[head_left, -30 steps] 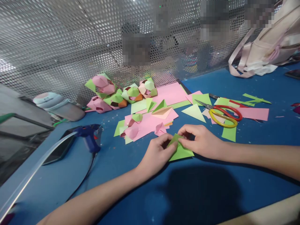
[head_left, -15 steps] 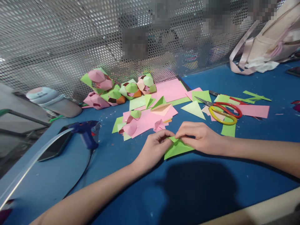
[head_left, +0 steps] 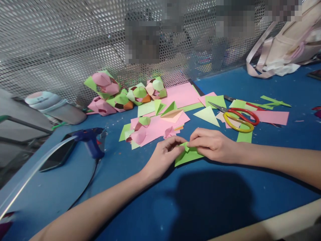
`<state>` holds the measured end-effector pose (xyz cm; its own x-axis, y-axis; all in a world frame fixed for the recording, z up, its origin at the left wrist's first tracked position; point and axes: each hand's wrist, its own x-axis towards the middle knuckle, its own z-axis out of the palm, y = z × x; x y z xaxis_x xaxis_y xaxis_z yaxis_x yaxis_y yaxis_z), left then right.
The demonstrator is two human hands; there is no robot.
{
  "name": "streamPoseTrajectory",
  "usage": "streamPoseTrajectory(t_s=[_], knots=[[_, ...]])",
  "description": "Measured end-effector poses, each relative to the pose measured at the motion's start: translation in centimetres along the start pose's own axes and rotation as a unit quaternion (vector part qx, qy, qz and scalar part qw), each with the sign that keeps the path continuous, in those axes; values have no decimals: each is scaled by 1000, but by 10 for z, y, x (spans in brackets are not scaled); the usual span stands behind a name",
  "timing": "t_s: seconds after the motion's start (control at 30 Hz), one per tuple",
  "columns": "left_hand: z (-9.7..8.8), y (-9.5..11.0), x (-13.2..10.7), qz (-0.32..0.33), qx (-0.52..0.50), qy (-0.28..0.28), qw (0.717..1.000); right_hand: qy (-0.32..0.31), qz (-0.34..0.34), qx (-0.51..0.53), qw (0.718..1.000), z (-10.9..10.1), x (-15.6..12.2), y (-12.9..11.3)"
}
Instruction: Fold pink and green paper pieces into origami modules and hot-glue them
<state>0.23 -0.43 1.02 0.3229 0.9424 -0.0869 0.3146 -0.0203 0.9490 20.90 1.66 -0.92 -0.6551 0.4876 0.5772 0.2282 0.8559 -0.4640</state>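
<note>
A green paper sheet [head_left: 188, 156] lies on the blue table [head_left: 215, 201] at the centre. My left hand [head_left: 164, 156] pinches its upper corner from the left. My right hand [head_left: 213, 145] pinches the same folded corner from the right, so the fingertips of both hands meet over the fold. Most of the sheet lies flat under and between my hands. Just behind my hands lies a spread of pink and green paper pieces [head_left: 155, 127] with small folded shapes on it.
Red and yellow scissors [head_left: 238, 118] lie on paper scraps at the right. Folded pink and green paper models [head_left: 120, 95] stand by the perforated metal screen [head_left: 75, 40]. A blue glue gun [head_left: 87, 142] and its cord lie at the left, a pink bag [head_left: 283, 47] at the back right.
Both hands have drawn closer over the green sheet's corner, and the corner is folded in further. The sheet has shifted slightly left and away from me.
</note>
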Motion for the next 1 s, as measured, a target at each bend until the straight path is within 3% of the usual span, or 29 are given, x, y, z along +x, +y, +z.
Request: streamPoseTrajectory(t_s=[0.13,0.27,0.6,1.0], knots=[[1,-3,1,10,2,11,1000,-11,-8,-13,1000,1,0,1],[3,-5,1,12,30,19,999,13,28,7,999,4,1,-1],[4,2,-2,7,46,-17,999,47,94,16,994,4,4,-6],[4,-6,0,15,38,9,999,31,-1,15,999,9,-2,-1]])
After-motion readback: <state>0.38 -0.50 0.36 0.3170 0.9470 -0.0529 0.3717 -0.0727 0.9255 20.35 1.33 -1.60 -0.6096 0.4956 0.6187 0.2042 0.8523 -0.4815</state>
